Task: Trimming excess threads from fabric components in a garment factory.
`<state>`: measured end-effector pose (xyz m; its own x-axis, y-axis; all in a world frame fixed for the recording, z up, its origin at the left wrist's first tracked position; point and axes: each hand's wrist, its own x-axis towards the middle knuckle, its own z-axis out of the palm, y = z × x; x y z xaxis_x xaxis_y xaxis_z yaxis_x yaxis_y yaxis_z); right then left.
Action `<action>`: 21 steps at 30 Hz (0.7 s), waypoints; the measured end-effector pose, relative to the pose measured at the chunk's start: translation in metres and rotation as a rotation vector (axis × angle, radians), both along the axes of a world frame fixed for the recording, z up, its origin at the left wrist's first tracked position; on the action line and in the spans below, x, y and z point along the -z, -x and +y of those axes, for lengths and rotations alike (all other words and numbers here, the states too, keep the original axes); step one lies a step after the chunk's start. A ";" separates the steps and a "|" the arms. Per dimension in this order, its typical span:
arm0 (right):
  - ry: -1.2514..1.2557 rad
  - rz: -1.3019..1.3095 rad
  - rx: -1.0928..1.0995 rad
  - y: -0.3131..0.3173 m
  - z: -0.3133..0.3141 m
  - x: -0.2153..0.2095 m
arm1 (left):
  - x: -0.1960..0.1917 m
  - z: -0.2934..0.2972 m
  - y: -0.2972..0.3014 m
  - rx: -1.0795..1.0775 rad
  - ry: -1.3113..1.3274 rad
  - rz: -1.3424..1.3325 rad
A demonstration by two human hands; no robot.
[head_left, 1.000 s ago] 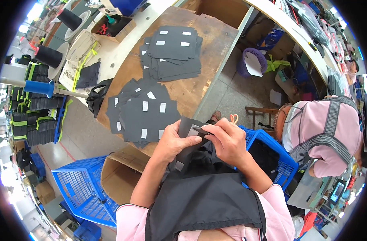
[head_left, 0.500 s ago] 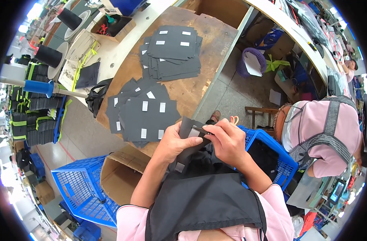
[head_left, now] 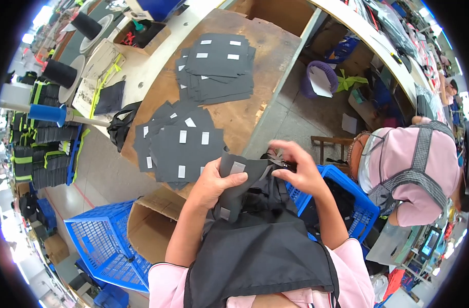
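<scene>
My left hand (head_left: 209,186) grips a dark grey fabric piece (head_left: 233,197) in front of my apron, thumb on top. The piece is bent and carries small white patches, one of them (head_left: 238,167) beside my thumb. Just right of the piece, my right hand (head_left: 301,167) holds small dark scissors (head_left: 281,163); its upper fingers are blurred. The scissor tips point toward the fabric's right edge, and I cannot tell whether they touch it. On the wooden table ahead lie a nearer stack of similar grey pieces (head_left: 193,151) and a farther stack (head_left: 219,64).
Left of me stand a blue plastic basket (head_left: 98,226) and an open cardboard box (head_left: 152,226). At my right is another blue basket (head_left: 365,205) with dark things inside. A person in pink (head_left: 429,159) sits beyond it. A purple bin (head_left: 310,87) stands under the bench.
My right hand has drawn slightly down and away from the white patch with the scissors, and its fingers have spread. The fabric piece has tilted and bent in my left hand.
</scene>
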<state>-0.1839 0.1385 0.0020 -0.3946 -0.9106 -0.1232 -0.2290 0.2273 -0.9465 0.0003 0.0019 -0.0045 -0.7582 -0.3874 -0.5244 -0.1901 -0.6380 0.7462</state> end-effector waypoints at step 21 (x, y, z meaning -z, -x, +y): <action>0.121 0.418 0.199 -0.028 0.001 0.005 | 0.016 -0.004 0.011 -0.239 -0.114 -0.045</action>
<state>-0.1561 0.1391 -0.0032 -0.5555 -0.8105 0.1855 -0.5592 0.1991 -0.8048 -0.0110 -0.0020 -0.0207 -0.6272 -0.4895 -0.6059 -0.0548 -0.7482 0.6612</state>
